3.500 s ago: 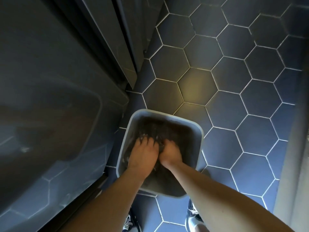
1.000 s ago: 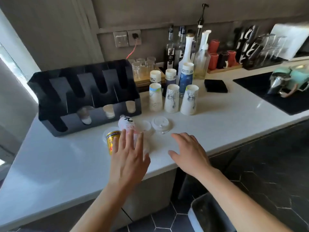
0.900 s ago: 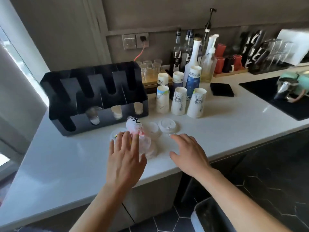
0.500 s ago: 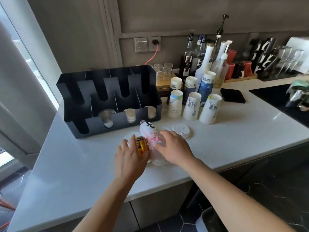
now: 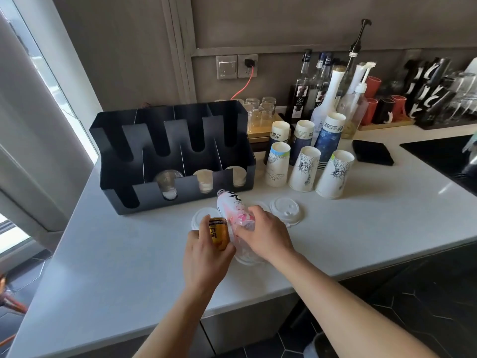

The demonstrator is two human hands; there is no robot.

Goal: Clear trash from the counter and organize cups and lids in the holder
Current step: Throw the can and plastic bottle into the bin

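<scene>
On the white counter [image 5: 116, 257], my left hand [image 5: 204, 257] grips a small yellow can [image 5: 218, 232]. My right hand [image 5: 265, 235] holds a clear plastic bottle with a pink and white label [image 5: 232, 208], lying with its cap pointing away. White plastic lids [image 5: 285, 209] lie flat around and under my hands. The black cup and lid holder [image 5: 173, 156] stands behind, with a few cups lying in its lower slots. Upturned paper cups [image 5: 304, 169] stand in a group to its right.
Syrup bottles and a pump bottle [image 5: 333, 99] stand at the back wall, with small glasses [image 5: 260, 109] on a wooden tray. A black cloth [image 5: 371, 152] lies right of the cups. A dark mat [image 5: 446, 153] is at the far right. Dark hexagon floor tiles lie below the counter edge.
Both hands were first pressed into a bin on the floor. They then reached to the counter, the left closing on the can and the right on the bottle.
</scene>
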